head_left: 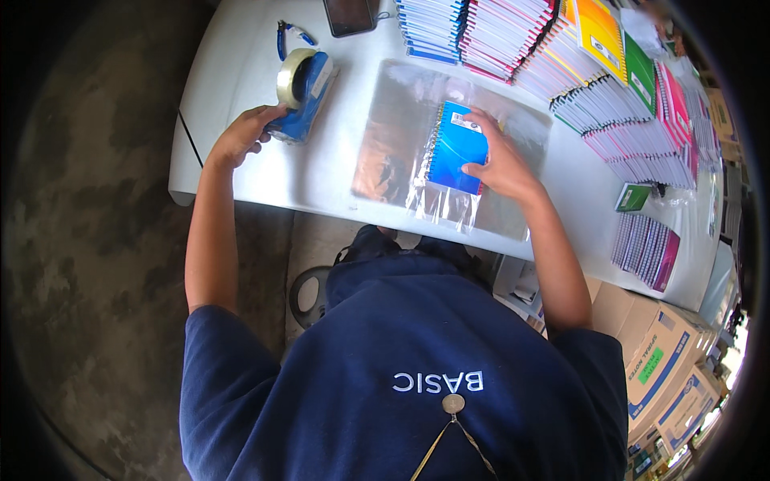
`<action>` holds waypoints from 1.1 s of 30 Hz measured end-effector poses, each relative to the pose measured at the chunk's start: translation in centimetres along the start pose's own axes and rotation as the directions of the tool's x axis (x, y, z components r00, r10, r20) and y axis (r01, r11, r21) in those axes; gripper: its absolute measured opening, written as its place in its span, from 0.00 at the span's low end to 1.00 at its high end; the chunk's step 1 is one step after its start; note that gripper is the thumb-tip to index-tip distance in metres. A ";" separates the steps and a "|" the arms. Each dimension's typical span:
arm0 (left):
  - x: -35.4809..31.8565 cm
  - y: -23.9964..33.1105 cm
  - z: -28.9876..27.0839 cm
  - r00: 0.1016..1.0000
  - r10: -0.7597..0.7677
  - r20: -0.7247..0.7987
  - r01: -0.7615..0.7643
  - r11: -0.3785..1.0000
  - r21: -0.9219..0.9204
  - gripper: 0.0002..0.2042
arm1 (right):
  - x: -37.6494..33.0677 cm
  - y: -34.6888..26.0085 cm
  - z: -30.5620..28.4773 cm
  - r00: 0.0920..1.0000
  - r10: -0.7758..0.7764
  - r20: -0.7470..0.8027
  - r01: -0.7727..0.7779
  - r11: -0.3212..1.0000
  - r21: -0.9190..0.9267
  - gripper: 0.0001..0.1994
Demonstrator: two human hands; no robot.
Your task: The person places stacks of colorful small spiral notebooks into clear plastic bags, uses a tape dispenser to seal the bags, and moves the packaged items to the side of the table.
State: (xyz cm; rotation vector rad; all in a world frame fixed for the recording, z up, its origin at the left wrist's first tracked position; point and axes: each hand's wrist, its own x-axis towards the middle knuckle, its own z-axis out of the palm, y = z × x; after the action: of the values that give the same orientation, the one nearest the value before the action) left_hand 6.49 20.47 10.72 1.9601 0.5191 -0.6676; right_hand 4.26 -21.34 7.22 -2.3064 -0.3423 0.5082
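The left hand [247, 135] had its grip wrapped around the near end of a blue tape dispenser [297, 126], fitted with a tape roll [286, 80], toward the counter's [329, 180] left edge. The right hand's [504, 164] grip was spread wide over the right side of a blue spiral notebook [449, 152], which lay on clear plastic film [385, 160] near the middle of the front edge. Blue-handled pliers [281, 38] and a phone [350, 18] lay beyond the dispenser; notebook stacks [597, 104] ran toward the right edge.

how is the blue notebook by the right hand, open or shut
Shut: the blue notebook shows its cover, with no pages spread open.
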 end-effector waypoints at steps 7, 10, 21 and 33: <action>-1.5 -0.9 4.1 0.996 0.008 -0.087 -0.024 0.983 -0.183 0.20 | 0.1 0.4 0.1 0.999 -0.036 -0.006 0.036 0.999 0.014 0.37; -0.8 -2.2 3.8 0.996 0.086 -0.004 -0.081 0.923 -0.376 0.18 | 0.2 0.5 0.1 0.998 -0.054 -0.016 0.054 0.998 0.011 0.37; -2.3 -3.8 2.6 0.563 0.234 -0.792 -0.298 0.952 0.069 0.10 | -0.3 0.4 -0.3 0.993 -0.102 -0.056 0.101 0.994 -0.031 0.37; 0.7 15.0 21.7 0.906 0.231 0.354 -0.390 0.138 0.910 0.33 | -0.2 0.8 -0.3 0.997 -0.064 -0.038 0.060 0.994 -0.095 0.44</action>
State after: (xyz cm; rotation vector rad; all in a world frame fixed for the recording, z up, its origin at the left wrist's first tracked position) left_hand 11.07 -5.48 11.83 3.0614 -0.6828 -0.9535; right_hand 4.31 -22.16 6.92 -2.3855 -0.4249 0.4217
